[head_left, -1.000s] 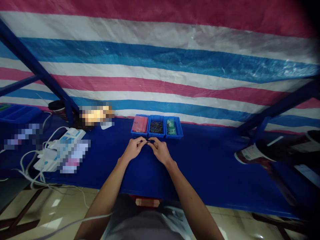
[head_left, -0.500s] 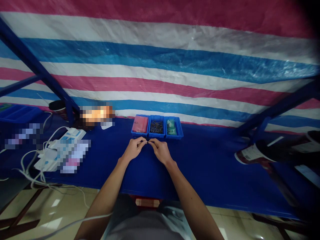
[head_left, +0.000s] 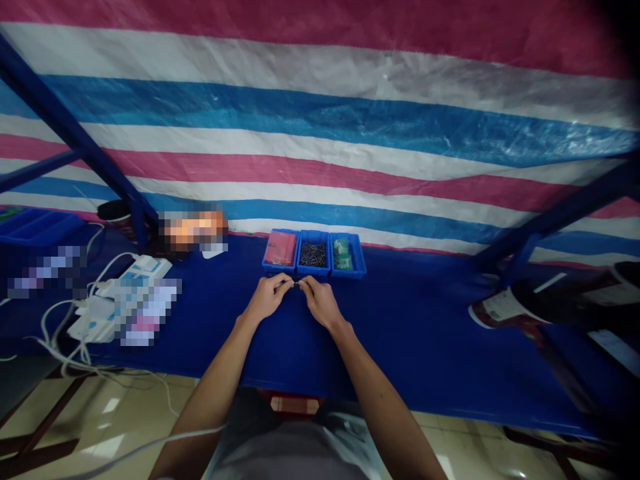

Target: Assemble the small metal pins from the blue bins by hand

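My left hand (head_left: 270,295) and my right hand (head_left: 319,299) meet fingertip to fingertip just in front of the blue bins, above the blue tabletop. Both are closed in a pinch. Between them is a tiny, thin dark piece (head_left: 296,285), too small to name. Straight beyond the hands, the middle bin holds a heap of loose dark metal screws or pins (head_left: 313,254). To its left a bin contains pink-red flat sheets or bags (head_left: 281,249). On the right, small green packets (head_left: 342,255) lie in a third bin (head_left: 357,257).
A white power strip (head_left: 145,267) with tangled cables lies on the blue table (head_left: 410,333) at the left. Paper-labelled tubs (head_left: 500,308) stand at the right. Behind the table hangs a striped tarp (head_left: 320,113), with blue frame bars (head_left: 90,150) at both sides.
My right fingertips have shifted very slightly to the right, so a little more of the thin piece shows between the hands. The left hand and the bins stay in place.
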The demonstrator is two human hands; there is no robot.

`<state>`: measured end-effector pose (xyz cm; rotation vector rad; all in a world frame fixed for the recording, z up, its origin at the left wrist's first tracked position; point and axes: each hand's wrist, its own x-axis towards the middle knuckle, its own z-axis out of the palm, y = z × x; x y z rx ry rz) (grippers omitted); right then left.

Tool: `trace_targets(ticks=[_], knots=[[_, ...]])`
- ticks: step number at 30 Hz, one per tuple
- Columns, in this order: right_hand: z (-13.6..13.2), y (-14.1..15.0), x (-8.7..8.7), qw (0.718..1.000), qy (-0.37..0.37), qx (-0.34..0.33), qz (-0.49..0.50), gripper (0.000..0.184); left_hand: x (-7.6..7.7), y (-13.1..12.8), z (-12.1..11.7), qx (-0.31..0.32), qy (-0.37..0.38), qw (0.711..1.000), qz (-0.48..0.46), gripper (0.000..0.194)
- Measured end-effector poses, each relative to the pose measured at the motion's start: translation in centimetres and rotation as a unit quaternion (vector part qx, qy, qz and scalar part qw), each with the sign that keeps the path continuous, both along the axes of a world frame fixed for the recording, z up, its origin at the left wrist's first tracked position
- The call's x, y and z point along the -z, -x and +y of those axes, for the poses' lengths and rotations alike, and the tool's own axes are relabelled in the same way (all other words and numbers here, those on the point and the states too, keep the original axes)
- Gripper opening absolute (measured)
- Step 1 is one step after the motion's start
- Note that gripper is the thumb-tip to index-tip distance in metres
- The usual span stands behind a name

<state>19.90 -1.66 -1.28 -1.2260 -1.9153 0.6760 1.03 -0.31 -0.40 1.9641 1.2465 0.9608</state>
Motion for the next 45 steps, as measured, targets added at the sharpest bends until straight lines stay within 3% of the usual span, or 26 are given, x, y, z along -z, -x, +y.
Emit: trace_targets(ticks=[5,9,12,18,27,45], knots=[[0.02,0.11,-0.01,1.0,0.003,0.01,-0.017,0.037,0.03,0.0,0.01,-0.001,-0.002,1.0,0.002,0.032],[-0.18,0.06,-0.31,1.0,0.025,-0.001,0.017,0.029,-0.02,0.05,0.0,0.001,0.001,1.0,0.0,0.032],[-0.3,0.04,-0.41,0.999,0.035,-0.013,0.028,0.037,-0.07,0.1,-0.01,-0.002,0.004,1.0,-0.001,0.033],[-0.05,-0.01,0.15,1.0,-0.007,0.013,0.022,0.028,-0.11,0.12,0.0,-0.002,0.001,1.0,0.002,0.033],[0.01,-0.11,0.34,0.999,-0.022,0.02,0.026,0.03,-0.1,0.15,0.02,0.003,0.004,1.0,0.001,0.03],[0.08,-0.08,0.12,0.998,-0.016,0.036,-0.048,0.037,-0.12,0.0,-0.07,0.004,0.0,1.0,0.0,0.03]])
